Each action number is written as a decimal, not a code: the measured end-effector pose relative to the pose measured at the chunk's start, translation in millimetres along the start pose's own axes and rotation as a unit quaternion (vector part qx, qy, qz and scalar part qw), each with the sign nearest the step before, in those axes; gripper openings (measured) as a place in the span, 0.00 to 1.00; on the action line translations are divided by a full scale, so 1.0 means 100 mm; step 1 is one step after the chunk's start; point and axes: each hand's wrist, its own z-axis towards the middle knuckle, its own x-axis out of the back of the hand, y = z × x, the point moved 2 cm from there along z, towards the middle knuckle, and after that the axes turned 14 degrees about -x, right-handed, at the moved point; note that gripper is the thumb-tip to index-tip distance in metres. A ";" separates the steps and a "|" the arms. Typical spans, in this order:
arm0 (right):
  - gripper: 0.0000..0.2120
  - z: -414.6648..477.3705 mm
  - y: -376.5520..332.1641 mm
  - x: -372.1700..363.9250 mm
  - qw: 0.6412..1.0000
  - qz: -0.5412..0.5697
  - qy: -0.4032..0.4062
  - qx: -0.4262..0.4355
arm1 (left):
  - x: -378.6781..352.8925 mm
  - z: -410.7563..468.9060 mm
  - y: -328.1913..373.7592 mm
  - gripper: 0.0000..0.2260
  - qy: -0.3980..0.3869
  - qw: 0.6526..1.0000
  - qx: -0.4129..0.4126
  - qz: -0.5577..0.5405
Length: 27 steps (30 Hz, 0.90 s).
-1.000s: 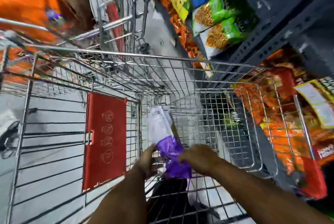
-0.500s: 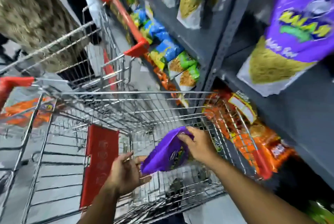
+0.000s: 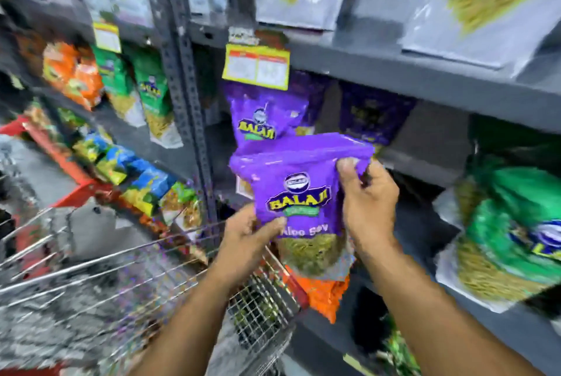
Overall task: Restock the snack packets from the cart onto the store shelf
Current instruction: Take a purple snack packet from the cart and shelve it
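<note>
I hold a purple snack packet [image 3: 299, 190] upright in both hands, in front of the grey store shelf [image 3: 425, 78]. My left hand [image 3: 250, 236] grips its lower left edge. My right hand [image 3: 365, 196] pinches its upper right corner. Behind it, on the middle shelf level, stand matching purple packets [image 3: 262, 116], one at the left and darker ones further right. The wire cart [image 3: 127, 278] is at the lower left, below my left arm; its contents are blurred.
A yellow price tag [image 3: 256, 67] hangs from the shelf edge above the purple packets. Green packets [image 3: 516, 239] lie on the right, orange packets [image 3: 321, 293] below, green and orange packets [image 3: 121, 81] on the left bay beyond the grey upright [image 3: 185, 72]. Pale packets fill the top shelf.
The purple packet went from inside the cart up to shelf height. It now faces me upright, with both hands on it. My view swung from the cart to the shelf.
</note>
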 end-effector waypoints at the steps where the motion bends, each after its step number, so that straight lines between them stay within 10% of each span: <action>1: 0.06 0.14 -0.03 0.12 1.000 -0.006 0.026 0.009 | -0.18 0.17 -0.03 0.12 -0.006 1.000 -0.004 -0.005; 11: 0.02 0.79 0.37 0.66 0.995 -0.061 0.057 -0.060 | -0.75 1.05 -0.51 0.12 -0.069 0.997 -0.014 0.003; 22: 0.15 0.42 1.12 0.69 0.980 -0.052 -0.038 -0.189 | -0.61 0.90 -1.09 0.34 -0.157 0.986 0.046 -0.021; 27: 0.35 0.28 1.00 0.64 0.986 -0.061 -0.002 -0.157 | -0.57 0.73 -1.09 0.43 -0.050 0.991 -0.053 0.111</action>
